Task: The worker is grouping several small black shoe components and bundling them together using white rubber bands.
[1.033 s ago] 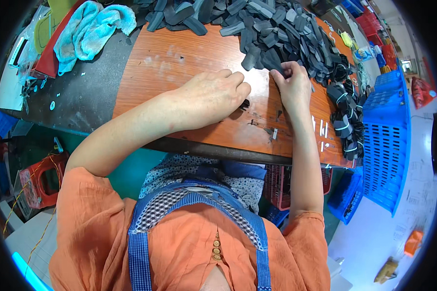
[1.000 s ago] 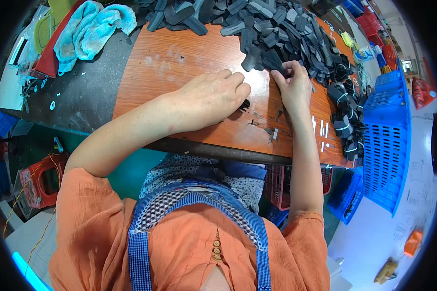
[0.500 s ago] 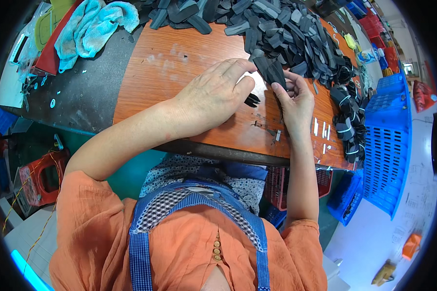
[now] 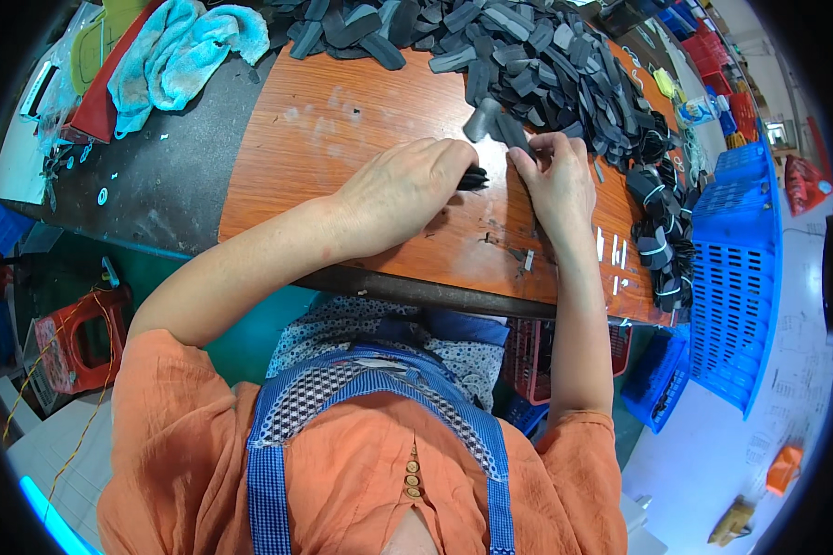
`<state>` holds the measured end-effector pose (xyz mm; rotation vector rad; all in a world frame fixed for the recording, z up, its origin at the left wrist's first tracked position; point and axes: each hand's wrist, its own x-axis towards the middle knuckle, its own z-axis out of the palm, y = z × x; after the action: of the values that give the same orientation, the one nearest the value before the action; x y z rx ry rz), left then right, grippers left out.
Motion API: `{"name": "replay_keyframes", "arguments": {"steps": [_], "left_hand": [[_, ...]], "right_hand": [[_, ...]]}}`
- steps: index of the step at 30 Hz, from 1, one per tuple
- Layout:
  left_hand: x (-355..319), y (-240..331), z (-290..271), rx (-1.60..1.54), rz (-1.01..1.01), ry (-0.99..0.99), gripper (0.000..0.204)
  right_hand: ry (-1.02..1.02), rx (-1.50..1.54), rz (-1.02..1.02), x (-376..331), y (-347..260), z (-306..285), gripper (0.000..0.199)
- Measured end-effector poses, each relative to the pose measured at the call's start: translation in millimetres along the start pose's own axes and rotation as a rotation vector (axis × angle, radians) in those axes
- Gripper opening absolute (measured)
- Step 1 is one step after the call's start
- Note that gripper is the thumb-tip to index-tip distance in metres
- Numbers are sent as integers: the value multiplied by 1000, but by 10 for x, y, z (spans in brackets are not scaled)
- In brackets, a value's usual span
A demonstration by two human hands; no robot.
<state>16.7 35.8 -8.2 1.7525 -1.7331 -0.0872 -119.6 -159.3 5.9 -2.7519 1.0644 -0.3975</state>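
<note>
While half a second ago it lay flatter, the left hand (image 4: 407, 190) now curls, pinching a small black part (image 4: 473, 178); the right hand (image 4: 557, 180) beside it pinches a dark strip (image 4: 504, 125), fingertips hidden.

Left hand (image 4: 407, 185) on small black parts (image 4: 473, 178), right hand (image 4: 557, 180) gripping grey strip (image 4: 509, 129) (wooden bench (image 4: 342, 139))

Poss. clear plastic pkg (image 4: 51, 88), far left of bench; no signs/screens.
</note>
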Motion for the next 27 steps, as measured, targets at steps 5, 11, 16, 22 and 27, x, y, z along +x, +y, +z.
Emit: {"name": "replay_keyframes", "arguments": {"steps": [5, 11, 16, 22, 27], "left_hand": [[-7, -17, -21, -251, -191, -22, 36], [13, -109, -38, -1268, -463, -50, 33], [61, -294, -86, -1288, -499, 333, 21], [61, -308, -176, -1001, -612, 446, 34], [68, -303, -205, -1183, -626, 459, 41]], "right_hand": [[-57, 326, 116, -95, 176, 2, 26], [-57, 932, 36, -329, -236, 62, 24], [-187, 908, 40, -156, -568, -11, 27], [8, 33, -79, 205, -508, 159, 44], [-95, 373, -24, 285, -375, 267, 28]]}}
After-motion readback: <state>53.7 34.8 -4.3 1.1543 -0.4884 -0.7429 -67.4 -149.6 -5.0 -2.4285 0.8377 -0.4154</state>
